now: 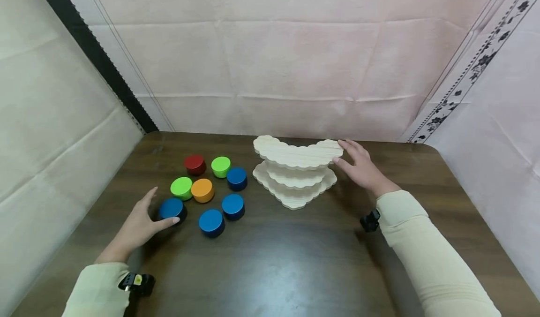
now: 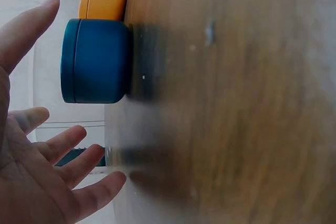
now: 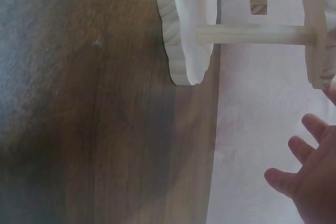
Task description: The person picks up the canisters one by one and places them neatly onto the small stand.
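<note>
you face a dark wooden desk [image 1: 274, 265] with rounded corners, boxed in by creased pale pink cloth walls [image 1: 295, 64]; a black strip [image 1: 94, 56] runs down your left, a floral border [image 1: 472, 68] down your right.

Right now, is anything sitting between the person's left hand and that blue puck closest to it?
Nothing visible does. The left hand lies open right beside the nearest blue puck, thumb at its front edge. The other pucks, such as the orange puck, lie beyond it. The right hand touches the wooden stand.

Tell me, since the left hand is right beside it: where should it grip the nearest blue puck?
Pinch the blue puck across its round side wall, coming from above. It stands flat and low, and the left hand is open beside it.
</note>
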`<state>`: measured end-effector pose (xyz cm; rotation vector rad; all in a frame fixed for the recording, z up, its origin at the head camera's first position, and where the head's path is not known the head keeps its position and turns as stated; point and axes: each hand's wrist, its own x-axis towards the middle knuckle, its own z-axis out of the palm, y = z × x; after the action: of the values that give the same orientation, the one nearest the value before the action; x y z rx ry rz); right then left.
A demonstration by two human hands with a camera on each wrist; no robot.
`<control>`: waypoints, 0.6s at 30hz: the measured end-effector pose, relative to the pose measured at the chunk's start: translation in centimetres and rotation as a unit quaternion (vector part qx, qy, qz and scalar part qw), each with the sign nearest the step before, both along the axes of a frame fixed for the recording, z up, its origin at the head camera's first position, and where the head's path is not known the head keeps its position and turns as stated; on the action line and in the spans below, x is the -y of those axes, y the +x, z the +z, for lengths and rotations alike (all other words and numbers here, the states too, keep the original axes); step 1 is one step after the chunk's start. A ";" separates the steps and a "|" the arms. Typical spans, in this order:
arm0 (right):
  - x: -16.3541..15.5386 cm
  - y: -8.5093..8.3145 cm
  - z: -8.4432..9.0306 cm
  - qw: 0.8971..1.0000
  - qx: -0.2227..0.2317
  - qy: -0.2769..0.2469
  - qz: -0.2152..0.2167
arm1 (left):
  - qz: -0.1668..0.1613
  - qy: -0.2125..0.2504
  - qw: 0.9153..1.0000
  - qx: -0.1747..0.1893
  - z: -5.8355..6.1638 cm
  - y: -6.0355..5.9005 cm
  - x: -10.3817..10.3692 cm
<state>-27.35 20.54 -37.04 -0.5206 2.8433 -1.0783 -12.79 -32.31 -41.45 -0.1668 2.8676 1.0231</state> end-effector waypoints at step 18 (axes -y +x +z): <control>-0.5 -0.6 -0.4 1.000 -0.004 -0.029 -0.002 | 0.009 0.001 1.000 0.022 -0.4 -0.1 -0.5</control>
<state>-28.00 21.05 -37.40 -0.5251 2.8283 -1.1659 -12.88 -31.81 -41.82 -0.2130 2.8309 1.0139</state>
